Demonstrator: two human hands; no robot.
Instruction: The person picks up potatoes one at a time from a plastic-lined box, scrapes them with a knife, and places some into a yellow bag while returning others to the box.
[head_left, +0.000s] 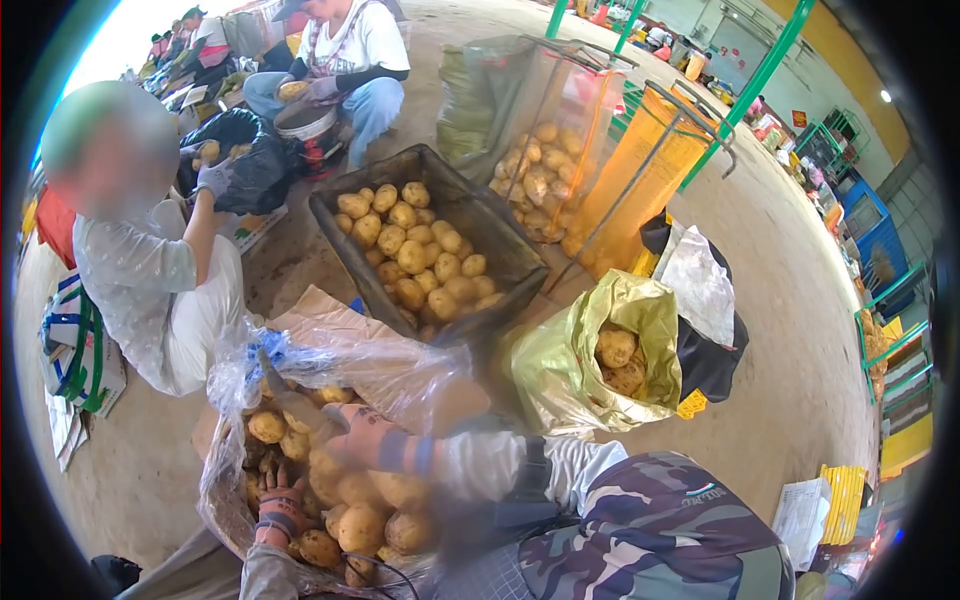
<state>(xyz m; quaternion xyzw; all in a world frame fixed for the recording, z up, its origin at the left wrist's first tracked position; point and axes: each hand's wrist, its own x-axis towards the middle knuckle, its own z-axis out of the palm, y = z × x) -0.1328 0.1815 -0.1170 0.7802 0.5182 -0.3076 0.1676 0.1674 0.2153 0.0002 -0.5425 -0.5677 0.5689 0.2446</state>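
My left hand [282, 508], in a pinkish work glove, rests with fingers spread on potatoes [355, 530] in a box lined with clear plastic [222, 490]. Above the same box is my right hand [368, 440], also gloved and smeared by motion. Its fingers are closed around a blurred, elongated grey-brown thing [290, 398], whose kind I cannot make out. The potatoes about both hands are pale yellow with some soil on them. A brown sheet [350, 340], partly under the plastic, lies along the box's far side.
Beyond the box stands a dark lined crate [335, 225] of potatoes. To its right are a greenish-yellow sack [550, 365] with potatoes, a clear mesh bag [590, 110] of potatoes on a metal frame, and an orange sack [650, 150]. Two people [130, 250] [345, 50] crouch nearby.
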